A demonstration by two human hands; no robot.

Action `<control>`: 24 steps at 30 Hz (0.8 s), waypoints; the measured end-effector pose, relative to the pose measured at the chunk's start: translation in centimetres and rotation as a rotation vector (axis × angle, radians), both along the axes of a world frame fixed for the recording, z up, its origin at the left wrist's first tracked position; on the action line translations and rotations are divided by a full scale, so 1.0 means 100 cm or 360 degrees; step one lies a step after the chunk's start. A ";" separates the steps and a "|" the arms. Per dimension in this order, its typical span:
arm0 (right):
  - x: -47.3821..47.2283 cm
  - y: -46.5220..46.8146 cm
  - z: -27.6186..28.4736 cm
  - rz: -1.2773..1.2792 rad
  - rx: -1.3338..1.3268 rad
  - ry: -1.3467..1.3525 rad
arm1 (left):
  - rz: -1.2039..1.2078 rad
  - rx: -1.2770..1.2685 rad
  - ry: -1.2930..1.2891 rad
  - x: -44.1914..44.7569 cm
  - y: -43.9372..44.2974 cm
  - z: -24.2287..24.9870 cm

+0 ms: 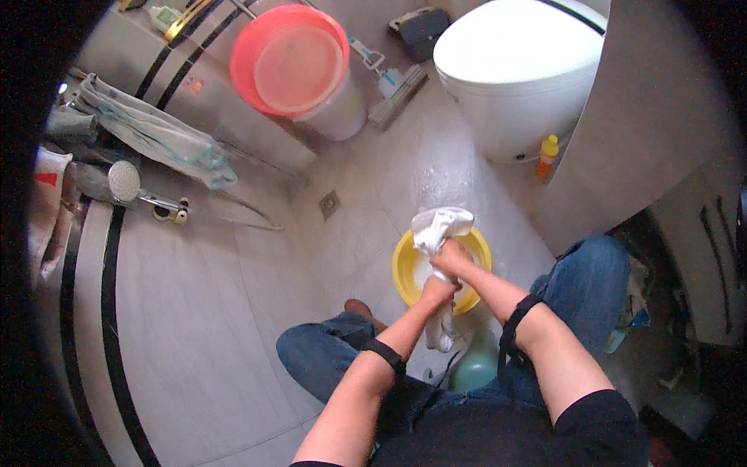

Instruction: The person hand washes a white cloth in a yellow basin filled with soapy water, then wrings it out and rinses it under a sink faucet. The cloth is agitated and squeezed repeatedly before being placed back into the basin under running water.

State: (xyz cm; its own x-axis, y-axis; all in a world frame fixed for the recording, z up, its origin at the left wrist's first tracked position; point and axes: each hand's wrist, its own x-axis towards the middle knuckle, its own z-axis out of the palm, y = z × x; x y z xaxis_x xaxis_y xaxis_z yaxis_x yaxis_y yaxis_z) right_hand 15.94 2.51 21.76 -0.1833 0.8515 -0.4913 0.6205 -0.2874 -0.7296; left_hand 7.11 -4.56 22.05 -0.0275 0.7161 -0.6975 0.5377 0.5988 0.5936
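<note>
A white wet-looking cloth is bunched and stretched between my two hands above a yellow plastic basin. My right hand grips it near the middle, over the basin. Closer to my body, my left hand is closed around the same cloth, just below the right. One end fans out past the basin's far rim; the other end hangs toward me over the near rim. Something whitish, perhaps suds, shows inside the basin, but my hands and the cloth hide much of it.
Wet floor tiles with a drain surround the basin. Beyond stand a white toilet, a yellow-capped bottle, a sponge mop and a bucket under a red basin. A shower head and towel hang left.
</note>
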 end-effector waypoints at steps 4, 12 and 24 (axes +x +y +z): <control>0.003 -0.007 0.005 -0.0090 0.0025 -0.0088 | -0.0261 0.0284 0.0218 -0.003 0.002 -0.016; -0.001 0.003 -0.025 0.0255 0.0005 0.0102 | -0.0249 0.0532 0.0480 -0.012 0.001 -0.007; 0.002 0.012 -0.071 -0.0502 -0.0774 0.1500 | 0.1014 -0.0392 -0.1659 -0.045 0.022 -0.020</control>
